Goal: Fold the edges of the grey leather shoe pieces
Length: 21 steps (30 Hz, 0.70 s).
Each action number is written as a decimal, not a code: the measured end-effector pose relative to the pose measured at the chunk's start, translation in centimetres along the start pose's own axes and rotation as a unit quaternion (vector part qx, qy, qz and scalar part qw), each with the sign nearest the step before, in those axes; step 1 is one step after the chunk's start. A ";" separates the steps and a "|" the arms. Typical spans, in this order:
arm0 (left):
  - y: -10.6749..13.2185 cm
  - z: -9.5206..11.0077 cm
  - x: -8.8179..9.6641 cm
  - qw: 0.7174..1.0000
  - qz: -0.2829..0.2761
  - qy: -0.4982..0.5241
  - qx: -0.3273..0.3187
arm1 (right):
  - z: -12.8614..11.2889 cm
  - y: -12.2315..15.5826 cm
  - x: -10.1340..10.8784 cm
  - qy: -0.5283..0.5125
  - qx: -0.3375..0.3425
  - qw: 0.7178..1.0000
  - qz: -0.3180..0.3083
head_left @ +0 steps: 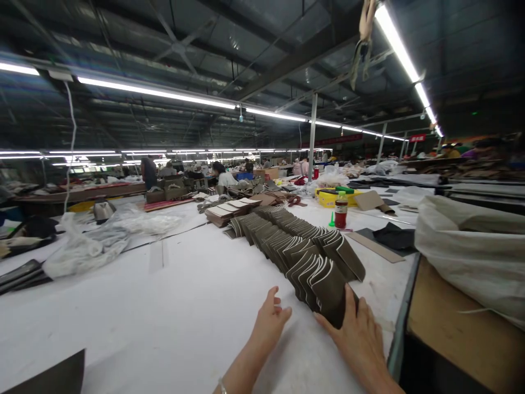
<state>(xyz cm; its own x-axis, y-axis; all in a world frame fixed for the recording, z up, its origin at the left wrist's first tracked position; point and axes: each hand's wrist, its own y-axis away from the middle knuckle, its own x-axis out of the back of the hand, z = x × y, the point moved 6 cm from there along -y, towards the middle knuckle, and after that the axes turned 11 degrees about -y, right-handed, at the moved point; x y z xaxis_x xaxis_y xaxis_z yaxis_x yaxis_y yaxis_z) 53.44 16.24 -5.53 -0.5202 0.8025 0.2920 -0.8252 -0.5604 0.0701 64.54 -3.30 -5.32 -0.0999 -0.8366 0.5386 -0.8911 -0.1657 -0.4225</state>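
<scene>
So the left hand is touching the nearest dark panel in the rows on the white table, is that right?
Not the left hand: the head view shows the right hand touching the nearest dark panel in the rows on the white table, with the left hand apart from it.

Dark olive-brown, leather-like panels point(330, 285) with pale edges and rounded corners stand in two long, closely packed rows that run side by side across the white tabletop point(164, 312). They lean on one another in overlapping, slightly uneven bunches. The left row's near end reaches closer than the right's.
</scene>
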 end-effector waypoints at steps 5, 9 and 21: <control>-1.8 0.8 -1.6 0.999 -0.012 0.045 0.012 | 0.0 -0.7 0.6 -0.030 0.006 1.000 0.003; -3.4 3.6 -3.1 0.997 -0.012 0.073 -0.013 | 1.4 -2.4 1.6 -0.102 -0.003 0.994 -0.031; -3.0 10.8 -4.7 0.981 -0.014 -0.176 -0.084 | 4.9 -3.2 0.8 -0.233 -0.002 0.967 -0.107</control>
<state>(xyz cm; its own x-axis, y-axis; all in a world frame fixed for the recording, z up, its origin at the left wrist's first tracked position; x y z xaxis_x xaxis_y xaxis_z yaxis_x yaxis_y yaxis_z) 60.74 11.90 3.23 -0.4125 0.6801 0.6061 -0.8784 -0.4732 -0.0669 69.47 -6.04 -7.10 0.2962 -0.9277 0.2271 -0.8711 -0.3599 -0.3341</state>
